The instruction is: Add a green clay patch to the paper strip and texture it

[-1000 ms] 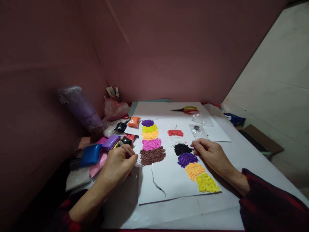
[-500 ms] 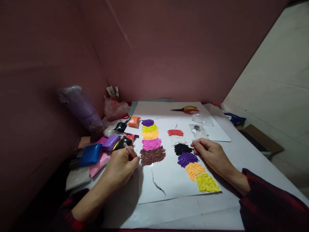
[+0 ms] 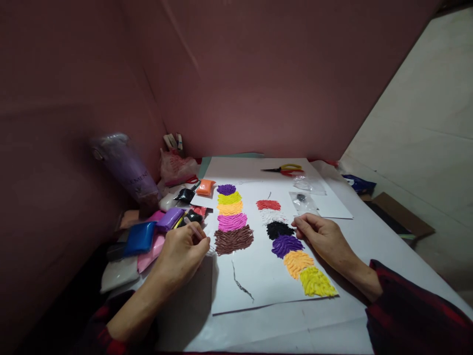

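Observation:
A white sheet [image 3: 258, 281] lies before me with two columns of textured, clay-like colour bands. The left column ends in a brown band [image 3: 234, 240], with a dark curved line below it. In the right column a black band [image 3: 280, 230] sits above purple, orange and yellow ones. My left hand [image 3: 186, 251], just left of the brown band, is closed around a thin, pale, see-through stick [image 3: 192, 228]. Beside the black band, my right hand [image 3: 320, 235] is pinched at the sheet's right edge; whatever its fingertips hold, if anything, is too small to name.
Coloured packets, among them a blue one [image 3: 140, 237] and an orange one [image 3: 205, 187], crowd the left side near a purple bottle-like container [image 3: 127, 170]. Farther back lie scissors [image 3: 284, 169] and a clear bag with a dark lump [image 3: 303, 201]. Walls enclose the table's back and left.
My left hand has shifted slightly left, away from the brown band, with the stick still in it. My right hand stays almost where it was.

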A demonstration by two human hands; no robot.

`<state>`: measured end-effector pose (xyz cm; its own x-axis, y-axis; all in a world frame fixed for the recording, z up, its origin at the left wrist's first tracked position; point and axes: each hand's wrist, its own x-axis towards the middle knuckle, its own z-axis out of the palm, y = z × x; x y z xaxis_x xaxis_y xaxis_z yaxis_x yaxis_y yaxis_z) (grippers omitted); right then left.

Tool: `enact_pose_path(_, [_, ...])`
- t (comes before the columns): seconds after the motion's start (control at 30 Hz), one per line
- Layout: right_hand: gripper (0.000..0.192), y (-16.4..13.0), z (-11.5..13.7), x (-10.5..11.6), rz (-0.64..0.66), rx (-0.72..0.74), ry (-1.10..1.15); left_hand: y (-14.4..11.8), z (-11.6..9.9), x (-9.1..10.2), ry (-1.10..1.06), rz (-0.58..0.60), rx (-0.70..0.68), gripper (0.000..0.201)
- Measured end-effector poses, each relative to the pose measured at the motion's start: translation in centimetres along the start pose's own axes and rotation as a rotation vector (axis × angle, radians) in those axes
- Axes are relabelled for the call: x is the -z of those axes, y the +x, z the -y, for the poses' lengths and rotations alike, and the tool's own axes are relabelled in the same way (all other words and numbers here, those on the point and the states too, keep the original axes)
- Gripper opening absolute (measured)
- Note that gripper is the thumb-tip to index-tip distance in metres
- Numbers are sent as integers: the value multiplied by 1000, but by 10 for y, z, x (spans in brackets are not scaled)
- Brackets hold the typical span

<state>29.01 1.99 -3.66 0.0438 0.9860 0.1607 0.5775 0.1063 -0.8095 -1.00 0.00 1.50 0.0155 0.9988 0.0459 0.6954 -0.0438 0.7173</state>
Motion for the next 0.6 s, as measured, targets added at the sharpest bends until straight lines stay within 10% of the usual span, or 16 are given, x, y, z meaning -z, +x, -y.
enact_pose_path(0.33, [33, -2, 2, 0, -62, 2, 144, -2, -9, 2, -309, 12, 120, 28])
enact_pose_path(0.6, [21, -19, 20, 4, -206, 323, 138, -17, -10, 0, -346, -113, -283, 12])
